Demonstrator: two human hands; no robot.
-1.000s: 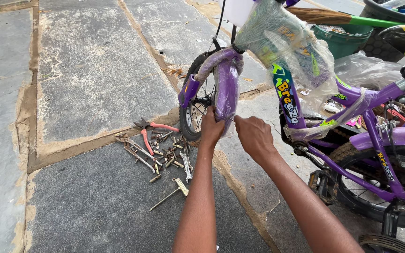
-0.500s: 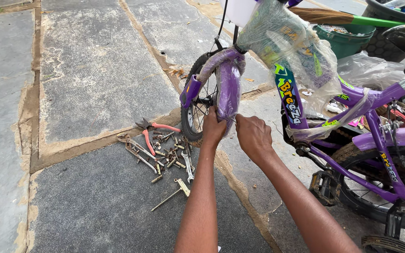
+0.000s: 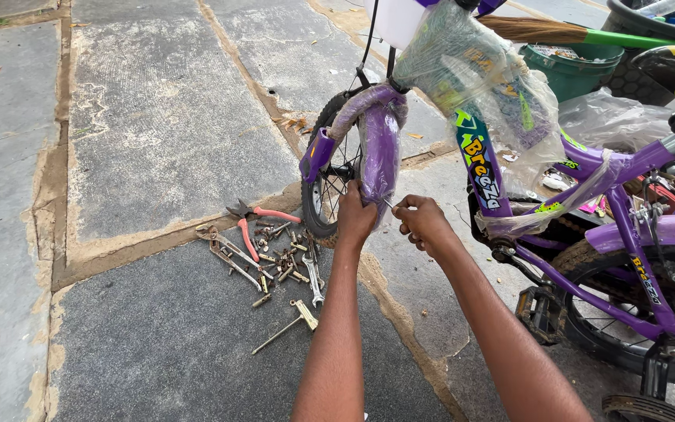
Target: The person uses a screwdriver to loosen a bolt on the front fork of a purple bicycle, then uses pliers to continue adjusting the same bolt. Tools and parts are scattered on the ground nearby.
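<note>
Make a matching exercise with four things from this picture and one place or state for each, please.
Things:
1. red-handled metal pliers
2. purple plastic front mudguard
3. round green plastic tub
4. black bicycle pedal

Places or states:
A. behind the bicycle frame, top right
B. held at its lower end by the left hand
C. lying on the stone floor among bolts
D. near the rear wheel

Pairs: 1-C, 2-B, 3-A, 4-D

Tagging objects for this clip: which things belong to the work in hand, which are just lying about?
In hand: left hand gripping wrapped purple front mudguard; right hand; front wheel.
Lying about: pink-handled pliers, spanners and bolts, broom, green tub.
</note>
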